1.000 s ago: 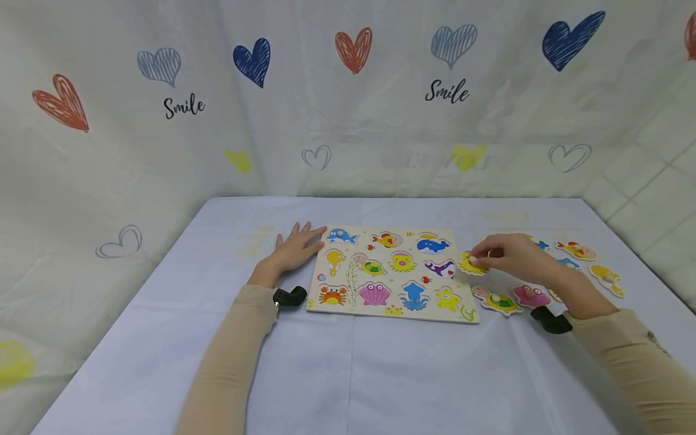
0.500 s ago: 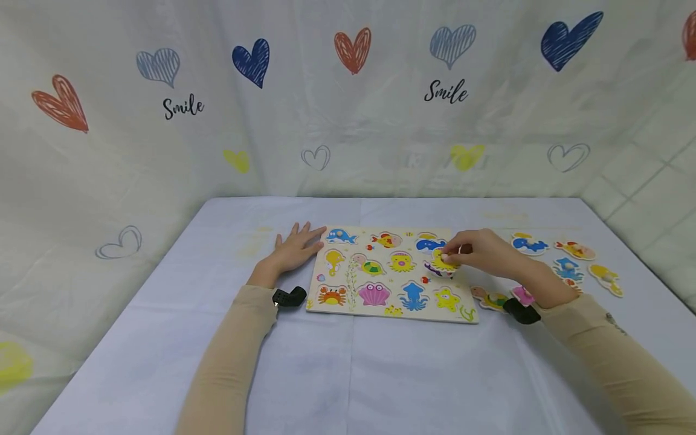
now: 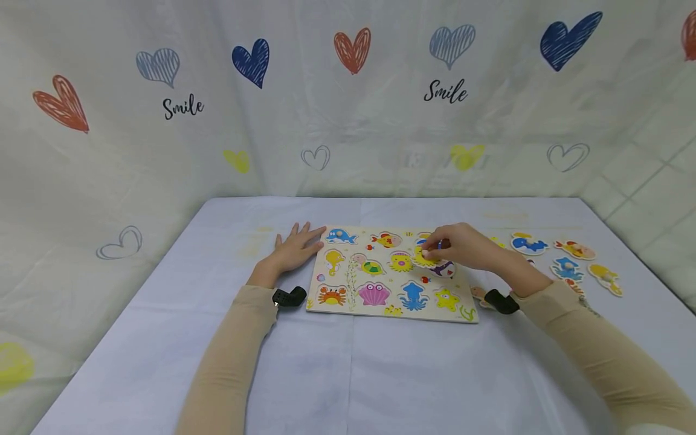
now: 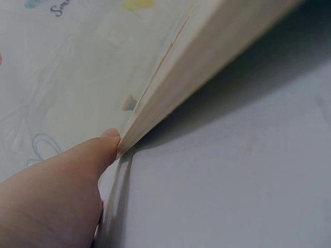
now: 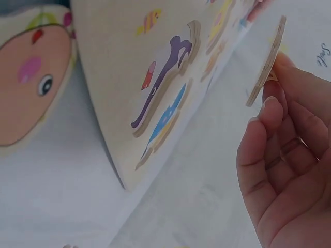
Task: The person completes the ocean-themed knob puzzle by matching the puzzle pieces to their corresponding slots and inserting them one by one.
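Observation:
My right hand (image 3: pixel 462 244) pinches a yellow puzzle piece with a scalloped edge (image 3: pixel 421 260) over the upper right part of the sea-animal puzzle board (image 3: pixel 348 309). Seen edge-on in the right wrist view, the thin wooden piece (image 5: pixel 266 62) is held by its knob between thumb and fingers. To its left lies the yellow octopus picture (image 3: pixel 401 261); the purple whale recess (image 5: pixel 164 80) is to its right in the head view. My left hand (image 3: pixel 293 251) lies with fingers spread at the board's upper left corner, its thumb (image 4: pixel 101 150) touching the edge.
Right of the board lie several loose pieces: a whale (image 3: pixel 528 244), a fish (image 3: pixel 575 249), a squid (image 3: pixel 567 269) and a seahorse (image 3: pixel 606 279). A turtle piece (image 5: pixel 33 82) sits close beside the board, mostly behind my right wrist in the head view. A blue whale piece (image 3: pixel 341 235) with a knob sits in the board.
My right hand has carried the yellow piece leftward from beside the board's right edge, across the purple whale recess, to near the octopus picture. The left hand has stayed still.

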`<state>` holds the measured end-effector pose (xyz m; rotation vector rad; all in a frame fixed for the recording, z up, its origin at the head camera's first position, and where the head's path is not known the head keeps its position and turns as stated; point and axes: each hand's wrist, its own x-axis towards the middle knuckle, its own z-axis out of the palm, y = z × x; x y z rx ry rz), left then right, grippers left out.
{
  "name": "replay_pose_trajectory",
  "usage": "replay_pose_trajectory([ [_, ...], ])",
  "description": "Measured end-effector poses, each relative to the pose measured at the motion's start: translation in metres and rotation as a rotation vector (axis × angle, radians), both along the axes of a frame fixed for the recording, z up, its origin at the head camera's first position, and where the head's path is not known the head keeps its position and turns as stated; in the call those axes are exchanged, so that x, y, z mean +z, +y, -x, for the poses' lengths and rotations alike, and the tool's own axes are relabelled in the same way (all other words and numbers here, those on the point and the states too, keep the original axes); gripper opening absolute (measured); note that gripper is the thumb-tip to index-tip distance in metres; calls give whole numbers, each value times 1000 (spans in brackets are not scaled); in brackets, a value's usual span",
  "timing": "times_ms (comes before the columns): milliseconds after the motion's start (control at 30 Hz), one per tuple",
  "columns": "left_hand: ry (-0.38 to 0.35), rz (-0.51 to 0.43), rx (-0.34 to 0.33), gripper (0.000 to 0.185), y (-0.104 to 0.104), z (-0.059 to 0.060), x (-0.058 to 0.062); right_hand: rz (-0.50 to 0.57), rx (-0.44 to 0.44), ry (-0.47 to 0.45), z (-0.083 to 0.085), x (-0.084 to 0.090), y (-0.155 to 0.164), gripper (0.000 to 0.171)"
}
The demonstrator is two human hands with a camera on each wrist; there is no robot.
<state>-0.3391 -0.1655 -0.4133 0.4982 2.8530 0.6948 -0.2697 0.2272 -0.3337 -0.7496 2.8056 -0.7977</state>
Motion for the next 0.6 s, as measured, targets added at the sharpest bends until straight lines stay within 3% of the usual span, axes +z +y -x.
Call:
replay_pose_trajectory([
  [200,-8,-1,-1,61,0,0,-1,-26,23,-1,8,-1,-14,18],
  [600,-2,4,-2,61,0,-2,2,-179,57,-9,18,-7,-37,14],
])
